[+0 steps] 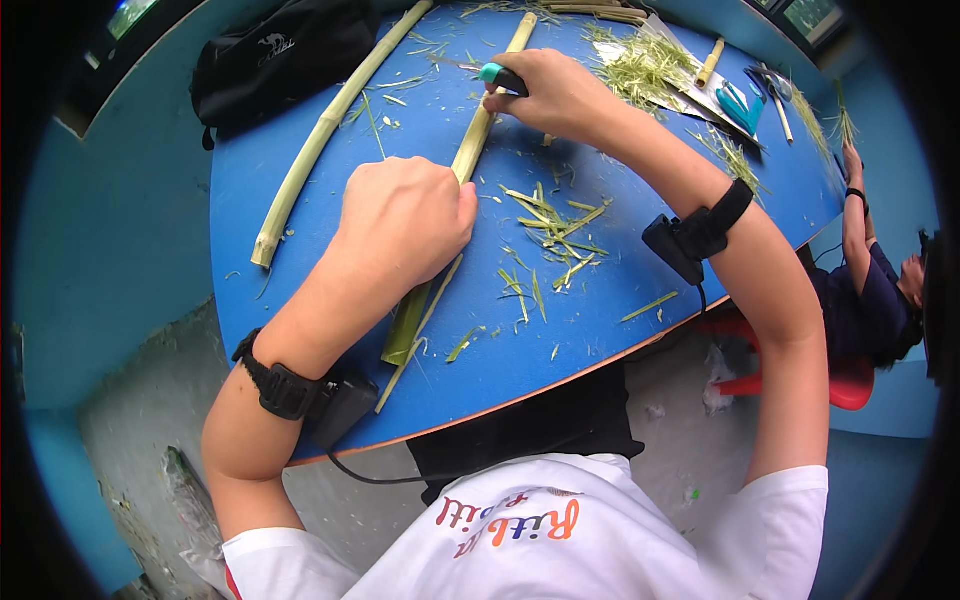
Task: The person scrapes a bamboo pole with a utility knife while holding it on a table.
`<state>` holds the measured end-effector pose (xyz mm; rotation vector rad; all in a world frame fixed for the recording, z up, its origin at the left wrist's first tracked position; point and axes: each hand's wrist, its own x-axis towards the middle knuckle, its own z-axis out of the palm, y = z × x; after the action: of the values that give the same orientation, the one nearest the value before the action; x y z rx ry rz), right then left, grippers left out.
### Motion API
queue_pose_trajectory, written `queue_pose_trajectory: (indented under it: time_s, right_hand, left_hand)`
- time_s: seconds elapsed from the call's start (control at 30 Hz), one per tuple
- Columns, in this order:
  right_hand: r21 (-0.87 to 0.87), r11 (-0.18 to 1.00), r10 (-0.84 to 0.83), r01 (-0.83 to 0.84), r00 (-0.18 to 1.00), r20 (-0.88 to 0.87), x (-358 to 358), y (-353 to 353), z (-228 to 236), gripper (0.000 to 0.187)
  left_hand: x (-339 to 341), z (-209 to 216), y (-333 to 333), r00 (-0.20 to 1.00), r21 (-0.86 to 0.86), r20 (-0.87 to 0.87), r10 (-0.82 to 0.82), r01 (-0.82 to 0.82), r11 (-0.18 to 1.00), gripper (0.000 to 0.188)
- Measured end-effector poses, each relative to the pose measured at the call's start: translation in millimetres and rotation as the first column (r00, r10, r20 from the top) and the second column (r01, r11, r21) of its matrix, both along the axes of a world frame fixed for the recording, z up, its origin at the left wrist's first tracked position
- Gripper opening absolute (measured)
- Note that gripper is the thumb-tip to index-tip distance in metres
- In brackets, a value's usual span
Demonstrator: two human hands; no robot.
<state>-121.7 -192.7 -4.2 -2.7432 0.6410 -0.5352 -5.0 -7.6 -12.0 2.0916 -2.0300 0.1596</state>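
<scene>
A long pale green bamboo stalk (473, 148) lies lengthwise across the blue table (330, 260). My left hand (405, 215) is wrapped round its lower middle, hiding that stretch of it. Farther up the stalk, my right hand (545, 92) grips a utility knife (500, 76) with a black and teal handle; its blade points to the left, above the stalk. A thin split strip (425, 325) runs alongside the stalk's near end. Green shavings (555, 230) lie scattered to the right of the stalk.
A second bamboo stalk (335, 120) lies to the left, by a black bag (285, 65). At the far right are a heap of shavings (645, 70), a teal tool (738, 105) and a short bamboo piece (710, 62). Another person (875, 270) sits at right.
</scene>
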Motion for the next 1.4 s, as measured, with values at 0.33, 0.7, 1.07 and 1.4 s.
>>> queue_pose_trajectory:
  time_s: [0.33,0.7,1.07,1.4]
  right_hand:
    - [-0.060,0.976,-0.195,0.209,0.964,0.182,3.8,-77.4,-2.7,0.022]
    - [-0.068,0.993,-0.110,0.094,0.945,-0.308,-24.8,-1.1,10.4,0.032]
    - [-0.158,0.979,-0.176,0.131,0.930,-0.323,-22.7,-1.3,3.0,0.026]
    - [-0.110,0.975,-0.219,0.191,0.908,-0.358,-29.0,4.5,1.0,0.024]
  left_hand:
    - [-8.3,4.8,1.0,1.000,0.005,-0.012,-0.019,0.019,1.000,0.042]
    - [0.0,-2.5,3.9,0.999,-0.039,-0.042,-0.029,0.028,0.999,0.045]
    - [-1.9,-4.6,2.4,1.000,-0.108,0.005,-0.016,0.016,0.994,0.036]
    - [-0.5,-6.8,2.3,1.000,-0.094,-0.007,-0.017,0.017,0.995,0.035]
